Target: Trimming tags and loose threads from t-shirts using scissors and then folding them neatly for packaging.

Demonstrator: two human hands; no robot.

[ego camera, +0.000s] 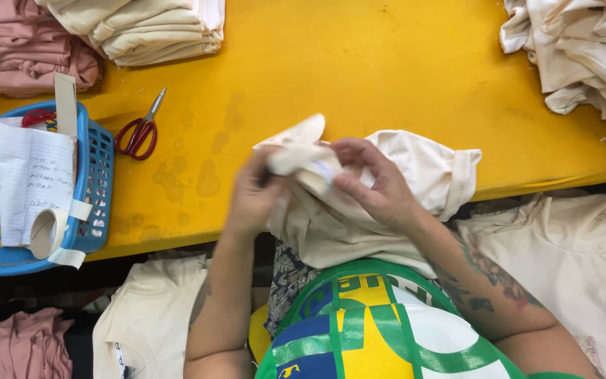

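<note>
- The cream garment [359,210] lies at the centre of the frame, bunched over the near edge of the yellow table [359,70], part of it hanging toward the person's lap.
- The left hand [254,196] is blurred; it pinches a gathered fold of the cloth near its top, fingers closed on the fabric.
- The right hand [376,182] clamps the same bunch from the other side, fingertips pressing a small pale tag or label area; exactly what sits under them is too smeared to tell.
- Risk, as I judge it: the overhanging cloth could slide off the edge if either pinch loosens.
- Red-handled scissors [140,130] lie left of centre, well apart from both hands.
- A blue basket [96,210] at the left edge holds paper slips and a tape roll [45,233].
- Folded cream stacks [156,28] sit upper left; pink cloth [22,56] is beside them.
</note>
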